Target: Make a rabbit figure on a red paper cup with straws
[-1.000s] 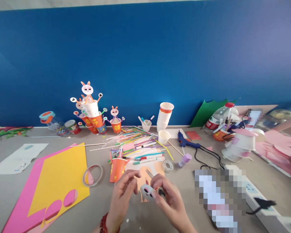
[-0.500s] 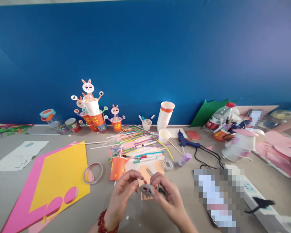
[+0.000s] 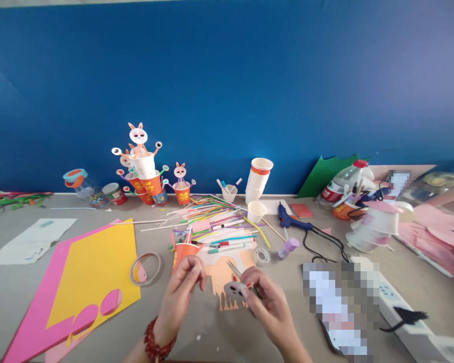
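Note:
Between the thumb and fingers of my right hand (image 3: 267,297) is a paper rabbit face (image 3: 235,288), white-grey with dark eyes and reddish ears. My left hand (image 3: 185,282) is raised to the left, apart from the face, its thumb and fingers pressed together; I cannot make out whether anything is in them. Behind the left hand stands an orange paper cup (image 3: 184,250), partly hidden. Beneath the rabbit face lies a cut peach paper sheet (image 3: 221,280). Scissors (image 3: 233,268) rest on the sheet, their handles hidden by the right hand.
Pens and coloured sticks (image 3: 219,222) spread behind the hands. A tape roll (image 3: 146,268) and yellow card (image 3: 98,267) lie left. Right are a glue stick (image 3: 288,248), a glue gun (image 3: 293,222) and a power strip (image 3: 404,312). Rabbit cups (image 3: 181,192) stand along the blue wall.
My left hand has let go of the rabbit face and drawn back to the left, its fingers closing together. The right hand keeps the face and has shifted slightly right.

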Demonstrator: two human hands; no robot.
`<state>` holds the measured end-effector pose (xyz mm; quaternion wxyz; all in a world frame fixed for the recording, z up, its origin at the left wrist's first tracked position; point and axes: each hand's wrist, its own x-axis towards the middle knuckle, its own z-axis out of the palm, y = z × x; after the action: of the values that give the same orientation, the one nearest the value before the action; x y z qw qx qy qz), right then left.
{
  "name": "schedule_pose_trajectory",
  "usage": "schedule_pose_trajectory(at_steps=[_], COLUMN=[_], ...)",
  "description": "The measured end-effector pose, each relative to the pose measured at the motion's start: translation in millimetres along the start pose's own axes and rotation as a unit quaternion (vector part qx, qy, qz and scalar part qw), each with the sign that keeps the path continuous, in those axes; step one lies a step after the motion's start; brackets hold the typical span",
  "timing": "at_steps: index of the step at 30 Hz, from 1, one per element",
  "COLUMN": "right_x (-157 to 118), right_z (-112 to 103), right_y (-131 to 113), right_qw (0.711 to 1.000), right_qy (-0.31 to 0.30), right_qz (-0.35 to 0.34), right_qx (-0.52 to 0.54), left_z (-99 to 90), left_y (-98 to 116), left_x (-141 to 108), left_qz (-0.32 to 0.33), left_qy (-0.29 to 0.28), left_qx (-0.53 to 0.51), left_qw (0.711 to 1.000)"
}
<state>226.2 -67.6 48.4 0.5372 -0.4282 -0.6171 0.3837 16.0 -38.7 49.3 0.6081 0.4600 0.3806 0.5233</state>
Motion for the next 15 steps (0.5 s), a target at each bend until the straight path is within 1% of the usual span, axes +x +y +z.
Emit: schedule_pose_trajectory(at_steps=[4, 7, 9, 11, 12, 15], right_x=[-5, -7, -8, -8, -8, -8], right_z=[-14, -21, -22, -21, -19, -15], right_y=[8, 12, 14, 15, 15, 16], right_qw=[0.998, 0.996, 0.995, 0.995, 0.995, 0.995], right_qy=[0.043, 0.071, 0.079, 0.076, 0.071, 0.052], right_qz=[0.033, 0.042, 0.045, 0.056, 0.061, 0.072], right_qx=[0.022, 0.032, 0.036, 0.037, 0.037, 0.036], left_z=[-32.0, -55.8, -66.3, -70.7, -70.8, -65.4], left_y=[10, 18, 23, 27, 28, 27], left_x=[7, 6, 3, -1, -2, -5], left_qz=[0.063, 0.092, 0.101, 0.113, 0.116, 0.110], left_qy=[0.091, 0.140, 0.161, 0.164, 0.155, 0.101], left_qx=[-0.054, -0.031, 0.003, 0.041, 0.062, 0.108], left_qw=[0.992, 0.985, 0.982, 0.979, 0.979, 0.983])
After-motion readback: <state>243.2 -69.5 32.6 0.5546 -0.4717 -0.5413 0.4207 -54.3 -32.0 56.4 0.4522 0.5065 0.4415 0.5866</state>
